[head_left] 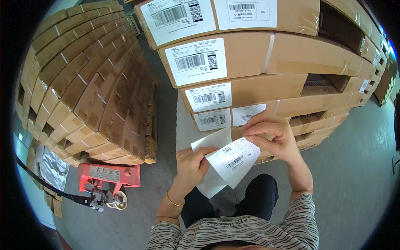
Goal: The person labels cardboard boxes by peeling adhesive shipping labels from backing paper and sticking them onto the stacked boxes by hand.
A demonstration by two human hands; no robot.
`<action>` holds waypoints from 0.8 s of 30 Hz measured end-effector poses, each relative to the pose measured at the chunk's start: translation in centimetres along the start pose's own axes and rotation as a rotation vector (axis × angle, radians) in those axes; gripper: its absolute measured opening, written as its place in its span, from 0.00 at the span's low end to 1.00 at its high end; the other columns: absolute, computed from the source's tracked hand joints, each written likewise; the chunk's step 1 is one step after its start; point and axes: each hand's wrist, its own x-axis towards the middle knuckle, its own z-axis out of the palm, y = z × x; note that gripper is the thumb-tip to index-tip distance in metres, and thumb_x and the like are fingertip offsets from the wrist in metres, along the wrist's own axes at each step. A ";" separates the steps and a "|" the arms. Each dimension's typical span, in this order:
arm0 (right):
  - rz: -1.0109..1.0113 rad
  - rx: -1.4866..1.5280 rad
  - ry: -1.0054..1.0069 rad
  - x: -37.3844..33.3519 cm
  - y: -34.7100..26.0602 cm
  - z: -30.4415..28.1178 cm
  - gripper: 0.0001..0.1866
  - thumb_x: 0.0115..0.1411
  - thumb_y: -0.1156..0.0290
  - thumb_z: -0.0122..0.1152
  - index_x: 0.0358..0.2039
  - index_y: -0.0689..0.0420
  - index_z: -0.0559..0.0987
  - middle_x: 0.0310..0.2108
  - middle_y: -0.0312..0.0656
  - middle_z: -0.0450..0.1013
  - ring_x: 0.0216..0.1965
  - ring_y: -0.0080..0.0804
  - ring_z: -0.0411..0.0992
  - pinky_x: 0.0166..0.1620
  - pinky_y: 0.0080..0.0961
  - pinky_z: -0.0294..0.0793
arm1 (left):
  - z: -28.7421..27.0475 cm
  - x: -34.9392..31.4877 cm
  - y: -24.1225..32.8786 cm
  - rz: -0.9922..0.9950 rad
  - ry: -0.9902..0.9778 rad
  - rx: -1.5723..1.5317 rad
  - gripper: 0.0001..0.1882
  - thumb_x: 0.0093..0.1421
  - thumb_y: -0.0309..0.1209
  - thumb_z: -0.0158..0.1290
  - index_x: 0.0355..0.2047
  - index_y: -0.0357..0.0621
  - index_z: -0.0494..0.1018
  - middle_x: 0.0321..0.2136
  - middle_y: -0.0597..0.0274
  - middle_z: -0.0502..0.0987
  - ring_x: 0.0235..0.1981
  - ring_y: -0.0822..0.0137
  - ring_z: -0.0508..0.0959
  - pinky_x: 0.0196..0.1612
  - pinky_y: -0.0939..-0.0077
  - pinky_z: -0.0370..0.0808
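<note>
My left hand (191, 166) is closed around white label sheets, thumb on top. The uppermost shipping label (250, 151), printed with a barcode, curves toward the right. My right hand (273, 135) pinches that label's upper right corner between thumb and fingertips. Whether the corner is peeled from its backing cannot be made out. Behind it a blank white sheet (211, 138) sticks up past my left hand. Just beyond my hands rises a stack of cardboard cartons (250, 54). Several barcode labels (196, 61) are stuck on their near faces, at the left ends.
A tall pallet load of cartons (83, 87) stands at the left. In front of it is a red pallet jack (133, 176) with a pale wheel. Silvery wrapping (54, 168) lies at the far left. Grey floor (333, 183) extends to my right.
</note>
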 end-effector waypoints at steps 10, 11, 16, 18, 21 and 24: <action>-0.198 0.216 0.585 6.0 -1.2 -6.9 0.14 0.55 0.76 0.65 0.42 0.61 0.73 0.31 0.44 0.78 0.30 0.24 0.76 0.33 0.17 0.75 | -0.9 3.4 -1.5 0.400 0.079 0.138 0.08 0.45 0.27 0.61 0.29 0.46 0.77 0.16 0.62 0.76 0.15 0.65 0.76 0.39 0.65 0.81; -0.202 0.098 0.590 7.4 -0.2 -6.5 0.15 0.56 0.76 0.64 0.43 0.61 0.72 0.31 0.43 0.78 0.30 0.21 0.76 0.32 0.15 0.74 | -1.0 4.2 -1.0 0.403 0.077 0.135 0.08 0.45 0.27 0.61 0.29 0.46 0.77 0.16 0.62 0.76 0.15 0.65 0.76 0.39 0.65 0.81; -0.204 0.120 0.546 10.3 1.1 -5.1 0.12 0.56 0.77 0.65 0.39 0.62 0.72 0.31 0.43 0.79 0.31 0.18 0.76 0.34 0.13 0.74 | -0.5 9.4 0.6 0.699 -0.069 0.172 0.06 0.43 0.21 0.57 0.23 0.42 0.72 0.08 0.63 0.68 0.11 0.68 0.73 0.62 0.47 0.63; -0.213 0.095 0.515 10.6 1.1 -5.2 0.13 0.55 0.77 0.65 0.39 0.62 0.72 0.31 0.44 0.79 0.31 0.19 0.76 0.34 0.14 0.75 | -0.3 11.1 1.0 0.731 -0.102 0.173 0.06 0.42 0.19 0.56 0.22 0.41 0.71 0.06 0.63 0.65 0.11 0.68 0.72 0.64 0.46 0.59; -0.215 0.030 0.511 10.6 0.8 -4.8 0.13 0.55 0.78 0.65 0.39 0.63 0.72 0.32 0.44 0.79 0.32 0.19 0.76 0.34 0.13 0.75 | 0.0 12.6 1.3 0.754 -0.161 0.199 0.07 0.40 0.15 0.53 0.20 0.40 0.69 0.04 0.64 0.60 0.09 0.67 0.70 0.65 0.45 0.56; -0.237 0.049 0.542 10.6 1.2 -4.9 0.13 0.55 0.78 0.65 0.39 0.63 0.71 0.31 0.44 0.79 0.32 0.20 0.76 0.33 0.14 0.75 | 1.2 13.2 0.7 0.780 -0.081 0.169 0.12 0.38 0.19 0.58 0.25 0.48 0.75 0.03 0.65 0.59 0.07 0.68 0.67 0.64 0.45 0.59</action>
